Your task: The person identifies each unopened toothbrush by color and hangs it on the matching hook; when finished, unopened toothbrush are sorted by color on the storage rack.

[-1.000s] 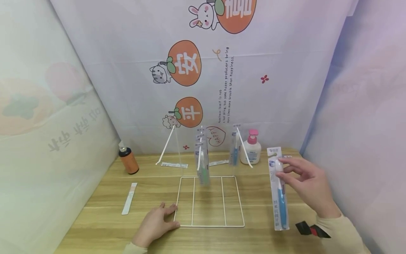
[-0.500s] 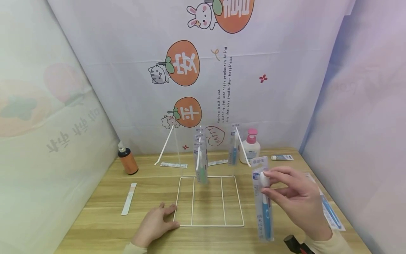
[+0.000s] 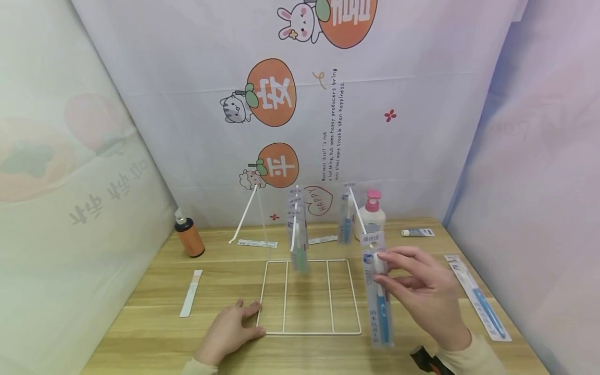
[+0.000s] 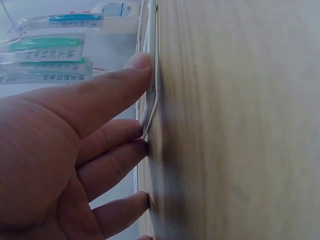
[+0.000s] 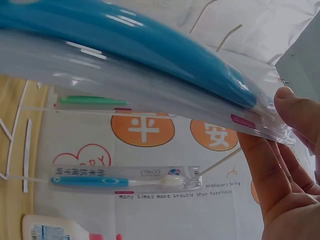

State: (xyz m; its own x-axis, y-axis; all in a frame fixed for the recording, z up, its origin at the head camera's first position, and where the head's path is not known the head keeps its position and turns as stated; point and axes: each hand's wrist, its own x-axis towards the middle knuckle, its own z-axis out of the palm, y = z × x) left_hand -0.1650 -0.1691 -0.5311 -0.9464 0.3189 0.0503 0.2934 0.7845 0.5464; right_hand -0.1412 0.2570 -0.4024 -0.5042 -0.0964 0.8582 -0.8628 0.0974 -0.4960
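My right hand (image 3: 424, 291) pinches a packaged toothbrush (image 3: 383, 320) with a blue handle near its head end, thumb on one side and fingers on the other. It hangs upright, the card's top right at the tip of the right hook (image 3: 358, 211) of a white wire rack (image 3: 314, 334). Farther back on that hook hangs another packaged blue toothbrush (image 5: 90, 181). Several packaged toothbrushes (image 3: 300, 255), green in front, hang from the middle hook; the left hook (image 3: 244, 212) is bare. My left hand (image 3: 229, 330) rests at the base's front left corner, thumb (image 4: 137, 62) against the wire, fingers nearly straight.
A packaged blue toothbrush (image 3: 483, 302) lies at the table's right, with a small tube (image 3: 417, 233) behind it. A pump bottle with a pink top (image 3: 372, 221) and an orange bottle (image 3: 190, 238) stand at the back. A flat slim packet (image 3: 191, 294) lies left.
My right hand has carried the packaged toothbrush leftward from the table's right side to the tip of the rack's right hook. My left hand has stayed at the base corner.
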